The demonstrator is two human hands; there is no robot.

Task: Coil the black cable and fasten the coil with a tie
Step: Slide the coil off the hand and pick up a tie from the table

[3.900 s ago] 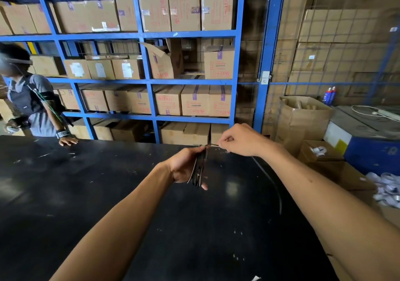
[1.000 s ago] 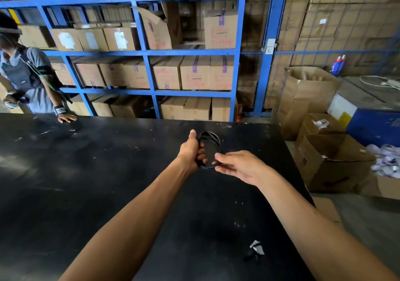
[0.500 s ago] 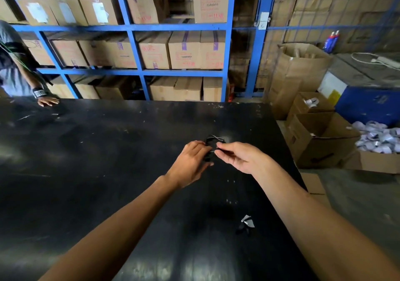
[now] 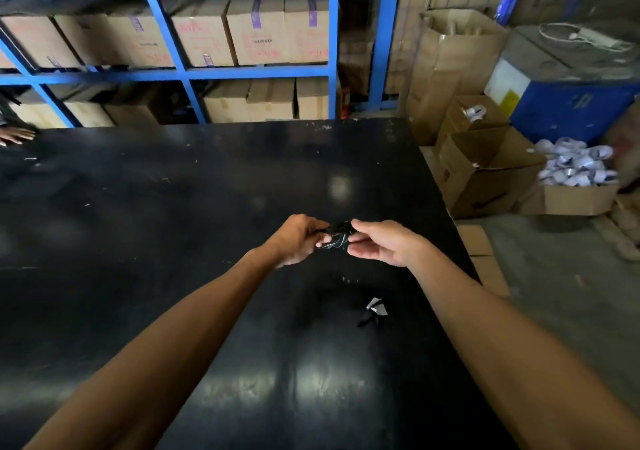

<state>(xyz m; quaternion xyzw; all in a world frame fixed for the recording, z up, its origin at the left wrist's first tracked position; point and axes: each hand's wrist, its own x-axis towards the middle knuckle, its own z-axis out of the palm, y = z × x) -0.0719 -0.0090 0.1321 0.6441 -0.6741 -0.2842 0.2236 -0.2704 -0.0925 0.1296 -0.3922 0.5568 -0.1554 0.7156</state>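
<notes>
The black cable [image 4: 335, 239] is a small tight coil held low over the black table [image 4: 173, 207]. My left hand [image 4: 298, 240] grips the coil's left side with fingers curled round it. My right hand [image 4: 379, 243] pinches the coil's right side between thumb and fingertips, its palm turned up. Thin pale strands show across the coil; whether they are a tie I cannot tell. Most of the coil is hidden by my fingers.
A small black-and-white scrap [image 4: 374, 309] lies on the table nearer me. Open cardboard boxes [image 4: 485, 172] stand on the floor to the right, one [image 4: 575, 172] heaped with white pieces. Blue shelving [image 4: 187, 71] with cartons is behind. Another person's hand [image 4: 15, 135] rests at the far left edge.
Both hands have come down and closed in on the coil, which has been squeezed from an open loop into a flat bundle. The view has tilted down toward the table.
</notes>
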